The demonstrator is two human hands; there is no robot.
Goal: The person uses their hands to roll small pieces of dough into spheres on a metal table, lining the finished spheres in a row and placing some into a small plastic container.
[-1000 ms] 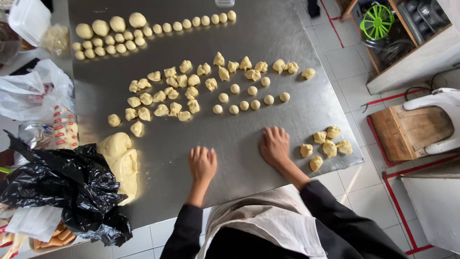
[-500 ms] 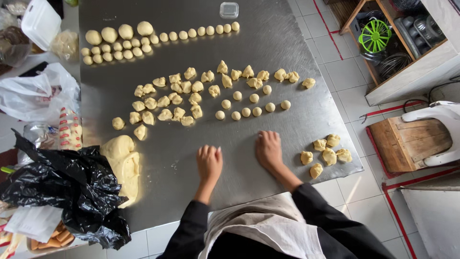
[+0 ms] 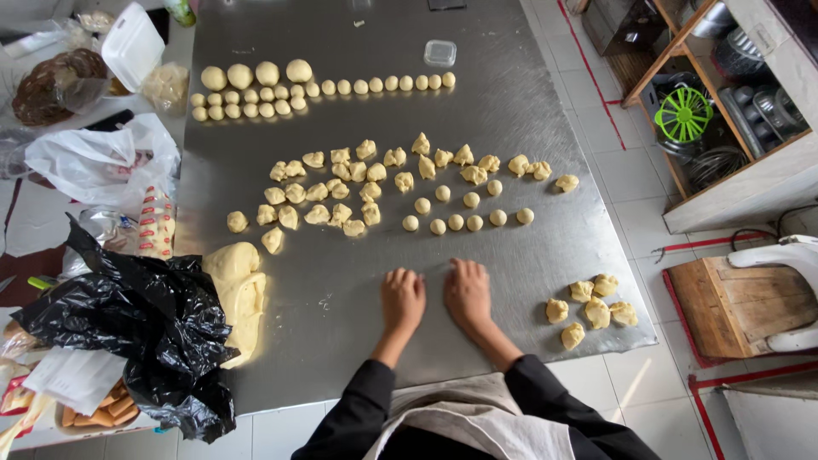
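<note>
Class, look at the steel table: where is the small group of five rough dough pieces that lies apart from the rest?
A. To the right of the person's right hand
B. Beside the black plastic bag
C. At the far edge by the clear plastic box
A: the five rough dough pieces lie near the table's front right corner, just right of the right hand, which rests flat on the steel table.

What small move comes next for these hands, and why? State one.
Probably the right hand should reach for a rough dough piece from the cluster just to its right. Both it and the left hand lie flat on the steel table, apparently empty, and that cluster is the nearest unrolled dough.
</note>
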